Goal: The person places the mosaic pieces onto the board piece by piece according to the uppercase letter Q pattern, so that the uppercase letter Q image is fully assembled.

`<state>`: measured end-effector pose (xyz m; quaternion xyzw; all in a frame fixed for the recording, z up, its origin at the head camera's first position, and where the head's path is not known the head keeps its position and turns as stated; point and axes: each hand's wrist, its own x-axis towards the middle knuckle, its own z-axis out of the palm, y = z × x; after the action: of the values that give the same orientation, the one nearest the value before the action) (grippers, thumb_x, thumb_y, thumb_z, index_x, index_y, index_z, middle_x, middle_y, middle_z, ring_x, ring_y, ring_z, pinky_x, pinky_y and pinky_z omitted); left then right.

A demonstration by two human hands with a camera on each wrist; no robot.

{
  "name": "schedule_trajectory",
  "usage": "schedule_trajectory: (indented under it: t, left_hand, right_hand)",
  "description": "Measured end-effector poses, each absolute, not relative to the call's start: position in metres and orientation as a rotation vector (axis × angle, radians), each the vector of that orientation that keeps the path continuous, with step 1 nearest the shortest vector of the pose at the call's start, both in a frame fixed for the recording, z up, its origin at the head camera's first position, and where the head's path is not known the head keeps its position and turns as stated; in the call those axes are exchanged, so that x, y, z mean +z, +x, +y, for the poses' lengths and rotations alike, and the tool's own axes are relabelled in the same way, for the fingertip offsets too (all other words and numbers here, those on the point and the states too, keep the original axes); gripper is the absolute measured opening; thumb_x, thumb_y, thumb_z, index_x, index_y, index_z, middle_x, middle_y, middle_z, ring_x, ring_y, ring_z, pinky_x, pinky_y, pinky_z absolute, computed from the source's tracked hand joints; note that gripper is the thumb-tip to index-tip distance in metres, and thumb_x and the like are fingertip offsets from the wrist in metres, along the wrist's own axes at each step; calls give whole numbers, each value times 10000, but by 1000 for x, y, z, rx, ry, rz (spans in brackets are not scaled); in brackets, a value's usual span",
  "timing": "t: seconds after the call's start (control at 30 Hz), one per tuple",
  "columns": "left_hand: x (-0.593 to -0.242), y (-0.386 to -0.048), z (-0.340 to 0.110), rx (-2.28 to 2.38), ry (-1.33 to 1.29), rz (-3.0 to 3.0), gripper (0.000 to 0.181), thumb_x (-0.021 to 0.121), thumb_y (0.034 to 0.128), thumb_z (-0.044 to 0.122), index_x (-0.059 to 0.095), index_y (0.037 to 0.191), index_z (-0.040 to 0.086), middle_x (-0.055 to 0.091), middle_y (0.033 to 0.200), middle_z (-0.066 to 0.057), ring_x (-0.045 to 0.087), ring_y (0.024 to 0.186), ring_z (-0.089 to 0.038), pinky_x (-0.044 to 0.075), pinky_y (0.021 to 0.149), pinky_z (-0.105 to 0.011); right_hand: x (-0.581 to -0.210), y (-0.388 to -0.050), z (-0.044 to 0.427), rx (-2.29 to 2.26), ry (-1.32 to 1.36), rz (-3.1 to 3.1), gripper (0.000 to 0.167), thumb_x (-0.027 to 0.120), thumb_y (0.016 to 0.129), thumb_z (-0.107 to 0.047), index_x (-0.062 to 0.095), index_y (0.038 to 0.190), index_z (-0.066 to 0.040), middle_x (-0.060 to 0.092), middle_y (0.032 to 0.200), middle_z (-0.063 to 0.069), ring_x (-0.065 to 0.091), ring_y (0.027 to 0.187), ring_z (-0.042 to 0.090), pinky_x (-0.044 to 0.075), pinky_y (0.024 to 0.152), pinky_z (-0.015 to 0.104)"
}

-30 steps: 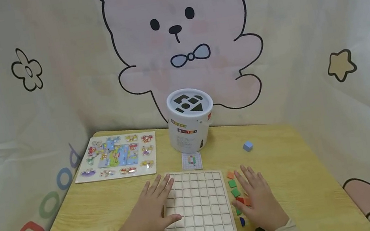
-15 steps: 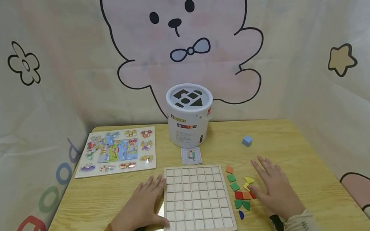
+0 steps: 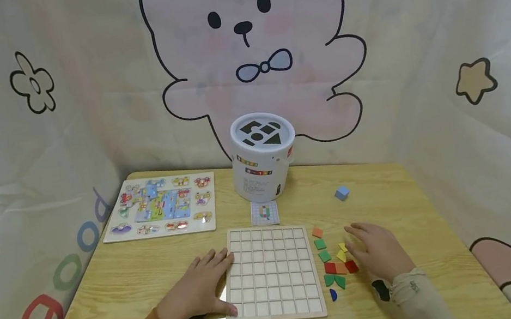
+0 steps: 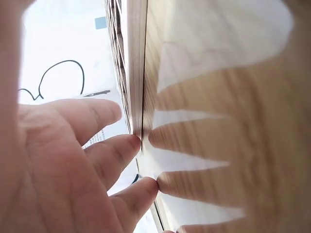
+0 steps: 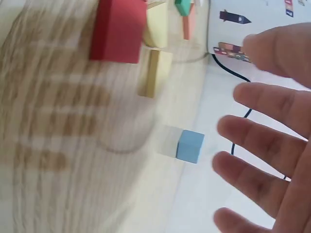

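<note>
A wooden grid board [image 3: 272,272] lies flat on the table. My left hand [image 3: 198,289] rests at its left edge, fingers spread; in the left wrist view the fingertips [image 4: 150,184] touch the table beside the board's side. Right of the board lie small coloured blocks: orange, green, yellow, a red block [image 3: 352,266] and a blue half-round one [image 3: 333,295]. My right hand [image 3: 380,251] hovers just right of the yellow blocks [image 3: 341,256], holding nothing. The right wrist view shows its fingers [image 5: 262,131] extended and apart, with the red block [image 5: 119,31] across from them.
A white bucket [image 3: 263,175] with a shape-hole lid stands at the back, a small pattern card [image 3: 264,213] in front of it. At the back left lies a picture puzzle board [image 3: 162,231]. A blue cube [image 3: 342,193] sits at the back right.
My left hand has drawn back left to the board's edge. My right hand moved right, off the coloured blocks, uncovering them, and its fingers have since drawn closer together.
</note>
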<state>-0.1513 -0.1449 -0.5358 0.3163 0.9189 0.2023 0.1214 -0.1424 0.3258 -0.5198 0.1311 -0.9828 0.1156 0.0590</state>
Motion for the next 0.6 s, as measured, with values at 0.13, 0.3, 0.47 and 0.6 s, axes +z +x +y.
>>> schedule_trajectory:
  t: [0.13, 0.3, 0.47, 0.6]
  left_hand:
    - [-531, -149, -142, 562, 907, 2683, 1249, 848, 718, 745, 410, 1640, 25, 338, 1686, -235, 278, 1537, -526, 230, 1184, -735]
    - [-527, -147, -139, 543, 871, 2656, 1298, 855, 687, 767, 403, 1637, 6, 294, 1705, -237, 237, 1554, -519, 189, 1209, -716]
    - [-526, -148, -136, 450, 860, 2635, 1299, 892, 677, 727, 390, 1650, 27, 271, 1720, -213, 241, 1562, -493, 220, 1214, -691]
    - [-516, -148, -133, 356, 856, 2644, 1241, 929, 688, 665, 432, 1629, 26, 323, 1701, -210, 317, 1536, -479, 307, 1190, -663]
  right_hand:
    - [-526, -148, 325, 378, 339, -3087, 381, 731, 1016, -244, 742, 1340, -45, 712, 1303, 187, 654, 1215, 450, 495, 1018, 656]
    - [-528, -147, 324, 393, 295, -3158, 288, 768, 978, -198, 796, 1237, -76, 753, 1204, 124, 700, 1139, 401, 538, 972, 619]
    - [-529, -148, 324, 389, 281, -3205, 228, 809, 952, -177, 824, 1165, -97, 765, 1113, 65, 733, 1039, 336, 579, 907, 570]
    - [-530, -152, 321, 376, 291, -3211, 196, 831, 936, -173, 837, 1118, -100, 763, 1059, 45, 739, 970, 303, 595, 867, 545]
